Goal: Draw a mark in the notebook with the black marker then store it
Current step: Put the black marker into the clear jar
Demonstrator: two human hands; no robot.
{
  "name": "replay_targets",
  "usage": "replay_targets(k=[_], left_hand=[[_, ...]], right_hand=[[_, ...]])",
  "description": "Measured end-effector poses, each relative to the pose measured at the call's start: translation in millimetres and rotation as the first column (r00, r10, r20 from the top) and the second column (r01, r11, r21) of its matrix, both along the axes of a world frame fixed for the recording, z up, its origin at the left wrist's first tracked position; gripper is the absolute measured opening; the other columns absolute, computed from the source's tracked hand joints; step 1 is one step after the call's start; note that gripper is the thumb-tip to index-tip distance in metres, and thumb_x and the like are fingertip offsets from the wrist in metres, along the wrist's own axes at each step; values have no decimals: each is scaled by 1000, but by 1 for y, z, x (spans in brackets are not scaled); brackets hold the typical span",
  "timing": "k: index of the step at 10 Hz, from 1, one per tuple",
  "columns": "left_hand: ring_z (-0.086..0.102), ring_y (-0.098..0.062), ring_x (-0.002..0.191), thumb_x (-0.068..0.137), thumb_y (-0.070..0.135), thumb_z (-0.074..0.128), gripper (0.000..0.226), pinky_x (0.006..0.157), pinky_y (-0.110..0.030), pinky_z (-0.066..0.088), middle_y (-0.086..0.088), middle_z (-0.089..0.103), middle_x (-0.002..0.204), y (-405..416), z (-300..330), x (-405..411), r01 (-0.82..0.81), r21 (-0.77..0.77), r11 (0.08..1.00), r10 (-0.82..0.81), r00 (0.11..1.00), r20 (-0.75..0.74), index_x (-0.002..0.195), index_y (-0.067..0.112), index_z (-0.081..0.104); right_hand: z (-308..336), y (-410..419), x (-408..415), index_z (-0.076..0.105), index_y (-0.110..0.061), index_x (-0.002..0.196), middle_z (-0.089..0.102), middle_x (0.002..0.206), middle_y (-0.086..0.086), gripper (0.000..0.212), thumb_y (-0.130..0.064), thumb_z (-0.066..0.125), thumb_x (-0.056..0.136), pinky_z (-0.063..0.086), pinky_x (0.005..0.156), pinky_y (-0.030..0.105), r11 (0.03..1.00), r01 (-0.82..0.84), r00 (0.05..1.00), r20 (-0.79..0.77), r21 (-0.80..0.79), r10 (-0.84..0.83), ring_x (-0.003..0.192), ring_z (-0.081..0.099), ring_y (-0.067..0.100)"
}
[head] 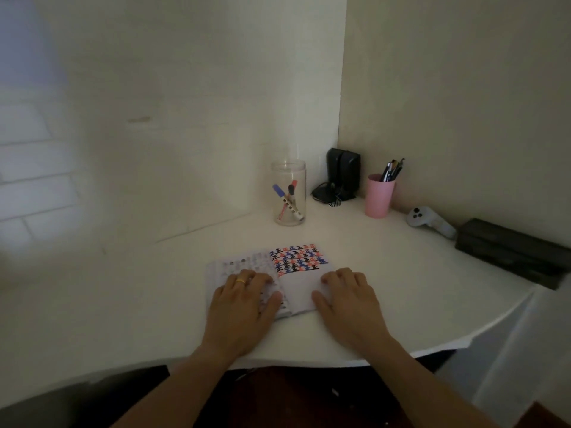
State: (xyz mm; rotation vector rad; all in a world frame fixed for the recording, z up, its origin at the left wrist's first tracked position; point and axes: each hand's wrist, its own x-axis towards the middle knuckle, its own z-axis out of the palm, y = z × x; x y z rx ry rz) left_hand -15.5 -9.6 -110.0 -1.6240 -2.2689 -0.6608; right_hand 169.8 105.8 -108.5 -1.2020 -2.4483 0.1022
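The left hand [247, 299] lies flat, fingers spread, on the left page of the open notebook [272, 278]. The right hand [344, 299] presses palm-down on the right page, gripping nothing. Beyond them, the black marker [292, 199] stands in a clear jar [289, 193], near a pink cup [380, 196].

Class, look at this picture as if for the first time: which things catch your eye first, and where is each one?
The open notebook near the front of the white table stands out, its right page filled with rows of black, blue and red marks, with the left hand and right hand pressed flat on it. Behind it stands a clear plastic jar holding three markers, and to the right a pink cup of pens.
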Motion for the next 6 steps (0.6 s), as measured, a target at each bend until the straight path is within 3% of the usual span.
replay_targets(k=[1,3,4,5,6], left_hand=[[56,-23,108,89,57,39,41,84,-40,49,2,61,118,2,0,0,-15,9,1000,15,1000,4,115,31,58],[55,-22,109,89,58,40,40,85,-39,47,3,60,119,0,1,0,-22,0,1000,22,1000,17,116,33,58],[55,-23,110,88,59,38,42,86,-40,47,2,61,119,0,5,3,-32,-10,999,32,999,26,115,33,59],[56,-23,109,87,59,37,44,86,-40,47,2,62,118,0,7,4,-41,-2,999,41,999,25,113,33,61],[56,-22,109,87,59,38,43,86,-40,46,3,62,118,-1,7,5,-56,5,998,56,998,20,113,33,60]], right_hand=[[-3,2,-3,62,-20,117,61,114,8,50,-52,35,90,48,86,41,998,17,1000,-2,66,-17,104,55,30],[-3,2,-3,63,-19,116,62,114,9,56,-55,30,87,48,85,42,999,17,1000,1,48,-18,104,56,31],[5,5,0,63,-22,121,60,124,6,45,-52,46,92,45,92,40,996,36,998,-51,-85,-40,115,52,29],[17,4,1,68,-23,119,63,127,5,37,-48,59,93,43,98,38,952,12,922,-365,-305,-128,123,53,27],[49,-8,5,75,-24,104,74,111,1,22,-40,67,92,51,89,34,936,-88,675,-712,-340,-195,107,67,21]])
